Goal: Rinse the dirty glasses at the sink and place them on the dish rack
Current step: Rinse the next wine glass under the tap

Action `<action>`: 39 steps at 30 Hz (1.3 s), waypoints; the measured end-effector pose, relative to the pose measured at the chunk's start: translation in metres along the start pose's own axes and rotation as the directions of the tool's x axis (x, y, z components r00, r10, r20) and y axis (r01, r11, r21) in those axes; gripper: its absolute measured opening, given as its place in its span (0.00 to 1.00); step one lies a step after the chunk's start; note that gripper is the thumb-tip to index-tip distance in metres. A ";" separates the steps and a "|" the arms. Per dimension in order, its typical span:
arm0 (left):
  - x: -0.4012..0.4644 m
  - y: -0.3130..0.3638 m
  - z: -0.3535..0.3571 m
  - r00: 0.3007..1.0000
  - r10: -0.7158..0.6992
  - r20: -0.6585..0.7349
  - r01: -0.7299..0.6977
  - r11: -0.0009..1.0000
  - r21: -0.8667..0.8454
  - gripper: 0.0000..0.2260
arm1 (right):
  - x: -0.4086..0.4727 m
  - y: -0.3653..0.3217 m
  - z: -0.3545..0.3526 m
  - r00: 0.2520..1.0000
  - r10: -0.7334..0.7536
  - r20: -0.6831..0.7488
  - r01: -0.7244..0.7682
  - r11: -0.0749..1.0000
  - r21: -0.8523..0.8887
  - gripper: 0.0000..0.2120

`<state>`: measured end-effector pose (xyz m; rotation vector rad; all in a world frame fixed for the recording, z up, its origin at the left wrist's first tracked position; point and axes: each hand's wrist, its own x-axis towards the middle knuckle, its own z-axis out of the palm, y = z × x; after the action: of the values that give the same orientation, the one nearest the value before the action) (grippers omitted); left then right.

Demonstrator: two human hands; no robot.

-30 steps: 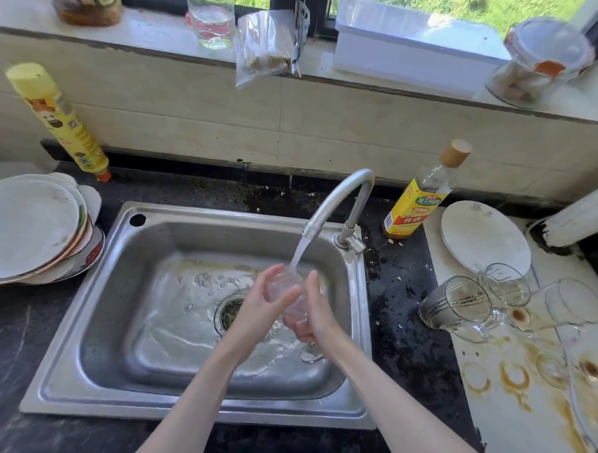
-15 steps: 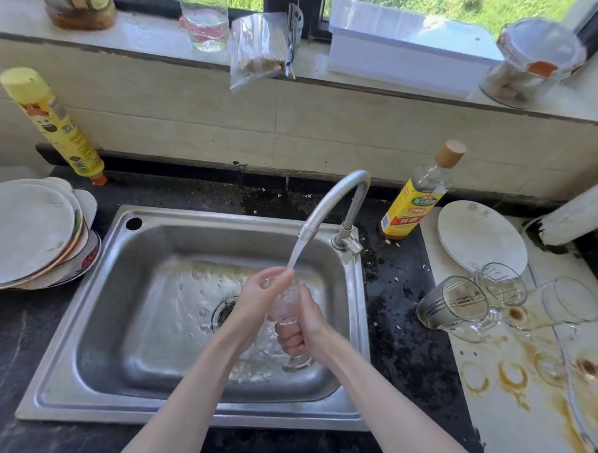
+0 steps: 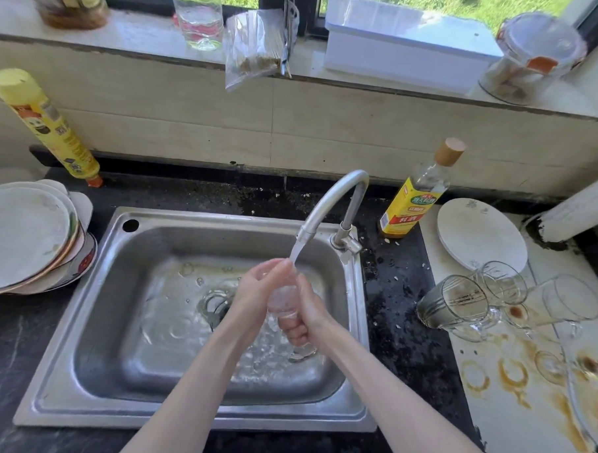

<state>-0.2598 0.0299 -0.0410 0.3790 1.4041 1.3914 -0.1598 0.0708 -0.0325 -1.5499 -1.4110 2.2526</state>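
Note:
Over the steel sink [image 3: 81,319] I hold a clear stemmed glass [image 3: 282,302] upright under the water running from the curved tap [image 3: 329,200]. My right hand [image 3: 304,315] grips its stem and lower bowl. My left hand [image 3: 257,293] lies against the bowl's left side, fingers reaching up over the rim. The foot of the glass shows below my right hand. Three dirty glasses lie on their sides on the stained counter to the right: a mug-like one [image 3: 455,301], a smaller one [image 3: 504,283] and a taller one [image 3: 568,301].
A stack of plates [image 3: 23,238] sits left of the sink. A yellow bottle [image 3: 48,126] leans on the wall. A cooking wine bottle [image 3: 419,194] and a white plate [image 3: 479,234] stand right of the tap. Jars, a glass and a white box line the windowsill.
The glass has stayed under the stream. My left hand has slid up over the rim, and my right hand has closed round the stem.

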 end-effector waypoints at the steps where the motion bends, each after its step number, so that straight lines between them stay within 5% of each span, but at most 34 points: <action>1: 0.002 -0.001 0.001 0.999 0.009 -0.052 -0.009 1.000 -0.009 0.20 | 0.001 -0.001 0.004 0.996 -0.083 -0.045 0.079 0.993 -0.086 0.33; 4: 0.008 -0.001 0.005 0.983 -0.027 -0.181 0.018 0.998 -0.054 0.21 | 0.003 0.008 0.019 0.940 -0.322 -0.114 0.259 0.888 -0.380 0.29; 7: 0.010 0.001 0.007 0.997 -0.036 -0.073 0.034 0.999 -0.030 0.24 | 0.002 0.012 0.022 0.895 -0.369 -0.248 0.220 0.852 -0.474 0.33; 10: 0.012 -0.001 -0.001 0.999 -0.032 0.004 0.031 0.997 0.065 0.34 | 0.005 0.001 0.013 0.926 -0.296 -0.235 0.229 0.934 -0.274 0.40; 13: 0.011 0.000 -0.004 0.996 -0.029 0.090 0.025 0.999 0.036 0.27 | 0.009 -0.004 -0.001 0.998 0.051 -0.036 -0.049 0.997 0.053 0.36; 15: 0.010 -0.001 0.000 0.998 -0.030 0.052 0.029 0.999 0.020 0.23 | 0.004 -0.002 -0.002 0.996 0.079 0.035 -0.082 0.993 0.080 0.35; 20: 0.011 -0.006 0.002 0.997 -0.025 -0.077 0.024 1.000 -0.016 0.26 | -0.007 0.005 0.012 0.927 -0.362 -0.099 0.298 0.870 -0.392 0.27; 24: 0.010 0.001 0.000 0.999 -0.019 -0.034 0.017 0.997 -0.069 0.23 | -0.002 0.016 0.011 0.890 -0.450 -0.069 0.365 0.796 -0.483 0.40; 30: 0.006 0.007 -0.007 0.989 -0.037 0.140 0.043 0.998 -0.037 0.25 | -0.004 0.005 -0.006 0.993 -0.099 0.060 0.100 0.995 -0.028 0.38; 33: 0.007 0.008 -0.003 0.999 -0.007 0.040 0.007 1.000 -0.003 0.32 | -0.005 0.001 0.000 0.989 -0.145 -0.020 0.143 0.987 -0.073 0.30; 36: 0.004 0.009 -0.002 0.998 0.012 -0.058 -0.011 1.000 0.016 0.23 | -0.008 0.000 0.003 0.960 -0.280 -0.004 0.276 0.948 -0.160 0.12; 39: -0.001 0.013 -0.001 0.996 0.094 -0.009 -0.093 0.991 0.100 0.15 | -0.006 0.007 0.001 0.953 -0.303 -0.014 0.298 0.944 -0.142 0.17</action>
<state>-0.2653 0.0319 -0.0296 0.5071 1.4867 1.4046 -0.1546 0.0636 -0.0333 -1.2937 -1.6940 1.9778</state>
